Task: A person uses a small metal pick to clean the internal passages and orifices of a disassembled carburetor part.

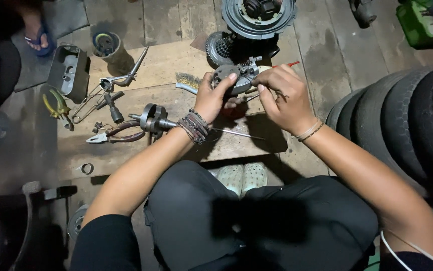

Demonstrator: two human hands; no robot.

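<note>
Over the rough wooden board [226,145], both hands, left hand [210,98] and right hand [282,98], grip a round grey metal part [232,76].

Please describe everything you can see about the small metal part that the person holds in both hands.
The small metal part is a dark grey, roundish mechanical piece with a lighter bracket-like section on its right. It looks worn and dull. The left hand grips its left side, thumb on top; the right hand pinches its right end. It is held above the wooden board, near a wire brush.
</note>
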